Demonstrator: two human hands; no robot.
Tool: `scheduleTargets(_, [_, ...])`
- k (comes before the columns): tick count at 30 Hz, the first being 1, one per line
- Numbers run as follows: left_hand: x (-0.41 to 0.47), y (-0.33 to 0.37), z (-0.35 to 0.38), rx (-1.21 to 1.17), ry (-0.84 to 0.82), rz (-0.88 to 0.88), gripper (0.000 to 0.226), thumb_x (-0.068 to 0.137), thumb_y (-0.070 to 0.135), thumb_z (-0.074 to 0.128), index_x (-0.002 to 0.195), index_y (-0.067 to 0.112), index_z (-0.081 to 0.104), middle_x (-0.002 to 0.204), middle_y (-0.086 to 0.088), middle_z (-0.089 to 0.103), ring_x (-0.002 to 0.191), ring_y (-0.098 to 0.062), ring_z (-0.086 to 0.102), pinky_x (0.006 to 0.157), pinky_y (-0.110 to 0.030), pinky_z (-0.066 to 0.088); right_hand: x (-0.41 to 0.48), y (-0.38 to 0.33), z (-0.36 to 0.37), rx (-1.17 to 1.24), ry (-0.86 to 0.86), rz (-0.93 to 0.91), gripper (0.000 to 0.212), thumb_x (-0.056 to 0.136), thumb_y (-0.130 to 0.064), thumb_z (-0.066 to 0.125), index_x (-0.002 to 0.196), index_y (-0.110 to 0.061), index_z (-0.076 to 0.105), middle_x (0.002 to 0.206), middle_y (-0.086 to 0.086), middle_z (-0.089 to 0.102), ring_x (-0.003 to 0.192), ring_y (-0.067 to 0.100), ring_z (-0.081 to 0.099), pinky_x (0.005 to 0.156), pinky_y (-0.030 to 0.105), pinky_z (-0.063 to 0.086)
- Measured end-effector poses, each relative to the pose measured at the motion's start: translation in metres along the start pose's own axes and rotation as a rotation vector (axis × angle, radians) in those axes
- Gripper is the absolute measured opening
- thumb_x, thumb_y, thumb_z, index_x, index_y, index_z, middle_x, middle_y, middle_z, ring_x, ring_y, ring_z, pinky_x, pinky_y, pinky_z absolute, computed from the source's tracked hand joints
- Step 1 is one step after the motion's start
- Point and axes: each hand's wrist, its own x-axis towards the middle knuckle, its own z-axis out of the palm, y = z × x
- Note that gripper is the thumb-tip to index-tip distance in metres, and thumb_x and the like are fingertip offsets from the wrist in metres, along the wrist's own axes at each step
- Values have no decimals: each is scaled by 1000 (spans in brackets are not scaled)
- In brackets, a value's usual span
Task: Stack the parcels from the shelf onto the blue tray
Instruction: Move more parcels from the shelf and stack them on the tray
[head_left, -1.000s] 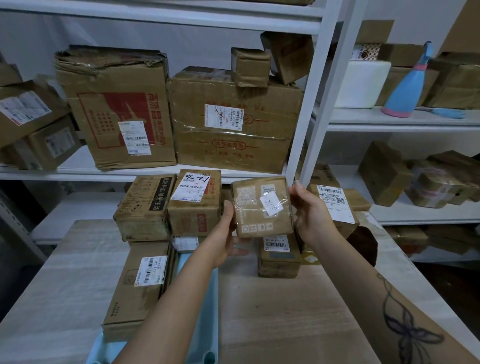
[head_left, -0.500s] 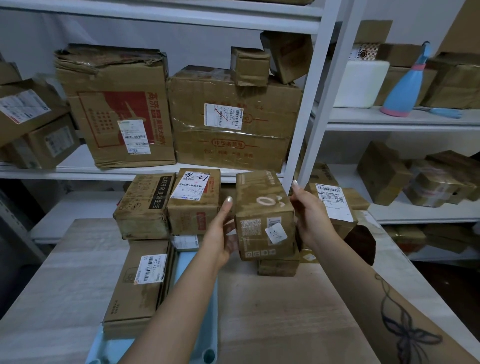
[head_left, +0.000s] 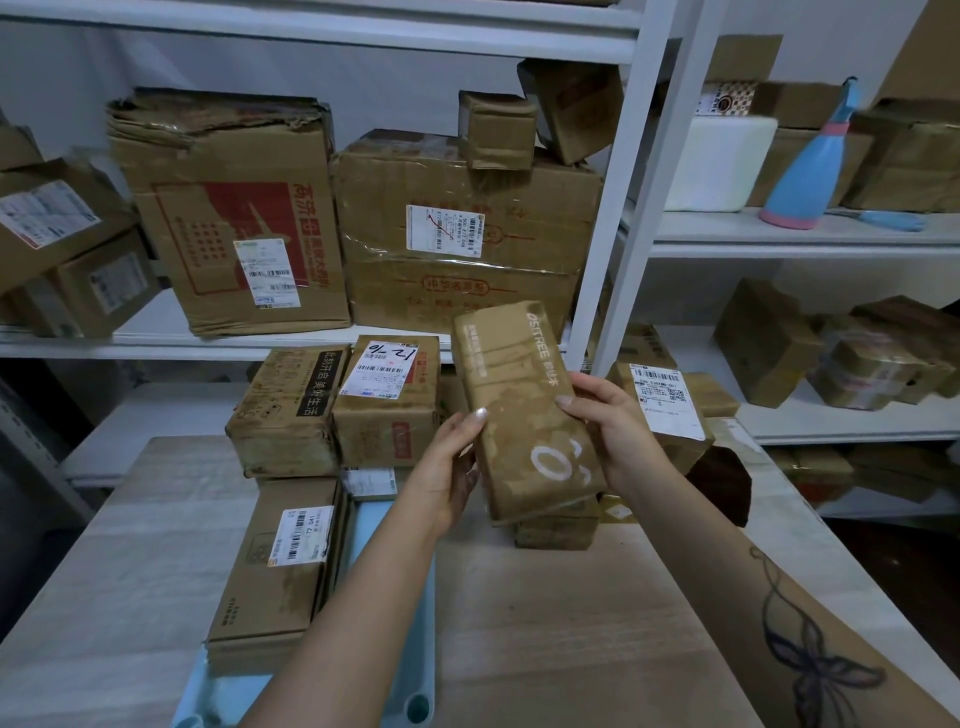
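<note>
A long brown parcel (head_left: 522, 405) with white print is held up over the table, tilted, between both my hands. My left hand (head_left: 448, 467) grips its left edge and my right hand (head_left: 608, 421) grips its right edge. The blue tray (head_left: 410, 623) lies on the table at the lower left, partly under my left forearm. A flat labelled parcel (head_left: 280, 566) rests on the tray, and two parcels (head_left: 291, 410) (head_left: 387, 405) sit stacked behind it. A small parcel (head_left: 556, 530) lies on the table below the held one.
White shelves carry big cardboard boxes (head_left: 228, 213) (head_left: 457, 239) with two small boxes on top. A labelled parcel (head_left: 667, 410) stands right of my right hand. The right shelf unit holds more parcels, a white block (head_left: 717, 161) and a blue bottle (head_left: 805, 171).
The parcel has been turned in my hands, from its small labelled face to its long printed side, and raised slightly. Both hands shifted their grip along it.
</note>
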Motion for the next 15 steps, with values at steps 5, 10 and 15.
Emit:
scheduleTargets(5, [4,2,-2,41,45,27,55,64,25,73,115,7,61,100,-7,71,98,-23,63,98,-38,44,1,2,2,-100,-28,-8,11,90,-6,56,96,-9,65,89,5,68,90,21,63,75,30,50])
scheduleTargets(10, [5,-2,-6,110,-5,66,82,46,25,77,122,5,55,96,-5,72,88,-20,69,75,-27,54,4,0,2,-108,-39,-23,23,90,-32,58,109,-19,66,111,2,68,111,20,59,100,43,43])
scheduleTargets(15, [9,-5,-5,163,-51,109,101,44,21,79,137,11,42,120,-12,63,107,-23,63,86,-29,52,1,-4,3,-104,-145,-54,37,87,-46,53,113,-24,66,108,-4,70,113,19,59,104,40,39])
